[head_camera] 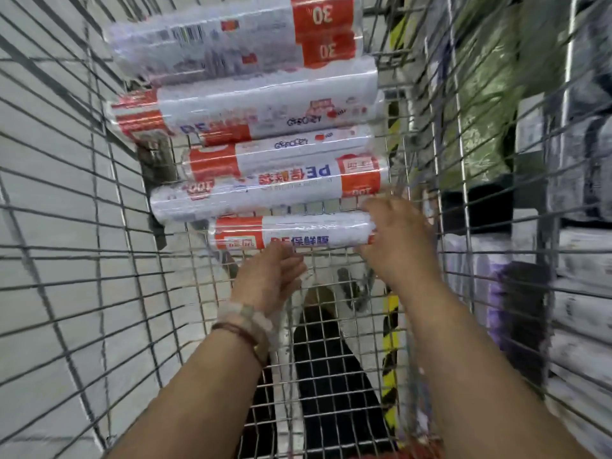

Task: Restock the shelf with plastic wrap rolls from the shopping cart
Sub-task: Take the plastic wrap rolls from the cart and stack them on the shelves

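Head view: nearest roll (294, 232) lies crosswise in cart (99, 260); right hand (394, 233) grips its end, left hand (268, 276) open beneath.

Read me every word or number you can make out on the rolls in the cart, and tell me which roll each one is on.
"30", upside down, twice: top pack.
"PE", upside down: second pack.
"PE" plus Chinese characters, upside down: fourth roll.
"100", upside down: same roll's orange ends.
"PE保鲜膜": nearest roll, both hands on it.
Barcode and small print: too blurred to read.
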